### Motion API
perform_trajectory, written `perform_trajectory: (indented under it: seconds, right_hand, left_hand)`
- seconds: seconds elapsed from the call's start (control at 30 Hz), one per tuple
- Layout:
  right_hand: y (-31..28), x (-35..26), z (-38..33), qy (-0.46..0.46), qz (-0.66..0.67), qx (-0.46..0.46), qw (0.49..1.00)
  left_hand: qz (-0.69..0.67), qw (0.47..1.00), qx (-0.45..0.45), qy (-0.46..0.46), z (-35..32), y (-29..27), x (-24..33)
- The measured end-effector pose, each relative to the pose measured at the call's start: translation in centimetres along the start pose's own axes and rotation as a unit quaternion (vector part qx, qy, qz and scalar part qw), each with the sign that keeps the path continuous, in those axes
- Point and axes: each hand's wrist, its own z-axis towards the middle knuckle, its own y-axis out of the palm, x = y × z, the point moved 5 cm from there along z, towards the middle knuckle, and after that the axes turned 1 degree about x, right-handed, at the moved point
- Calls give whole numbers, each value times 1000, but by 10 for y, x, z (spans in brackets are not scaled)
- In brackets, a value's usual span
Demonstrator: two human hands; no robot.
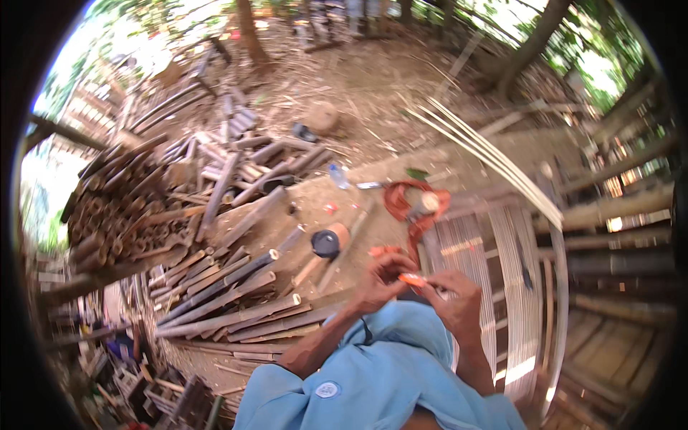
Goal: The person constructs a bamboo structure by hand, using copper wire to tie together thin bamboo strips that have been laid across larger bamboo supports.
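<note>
In front of my blue-clothed lap, my left hand point(385, 284) and my right hand point(456, 298) come together with bent fingers. Between their fingertips is a small bright orange object point(411, 279) with a pale patch, perhaps a packet. My fingers cover part of it, so its kind is unclear. Just beyond my hands, a reddish-brown cloth point(395, 203) lies curled around a short upright stump point(428, 203) with a pale top. A dark, round-ended cylinder point(326, 244) lies on the ground to the left of my hands.
Cut bamboo poles point(236, 315) lie at left, with a large bamboo stack point(122, 208) behind. A clear plastic bottle point(338, 177) rests ahead. Long pale strips point(487, 158) reach in from the far right. A slatted bamboo bench point(517, 287) stands beside my right arm.
</note>
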Motion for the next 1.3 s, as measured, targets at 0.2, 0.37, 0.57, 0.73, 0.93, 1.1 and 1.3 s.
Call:
perform_trajectory:
  seconds: [0.2,0.37,0.57,0.73,0.93,1.1,1.3]
  right_hand:
    - [-18,2,-1,7,58,29,998]
    - [-23,5,-11,27,81,60,995]
    - [-34,5,-16,-3,63,103,993]
    - [-54,-13,-25,4,328,41,944]
    - [-78,-121,-26,-200,620,-153,743]
    - [-70,-138,-25,-276,674,-70,682]
    - [-79,-138,-18,-199,669,-115,707]
  left_hand:
    - [-1,999,-17,-31,16,16,11]
    - [47,997,-32,-49,18,28,11]
    - [10,997,-19,-73,18,33,13]
    - [-10,997,6,-80,19,25,17]
    - [-60,997,-3,-49,20,20,22]
    - [-74,996,-44,-39,35,24,32]
    - [-132,990,-38,-28,37,28,44]
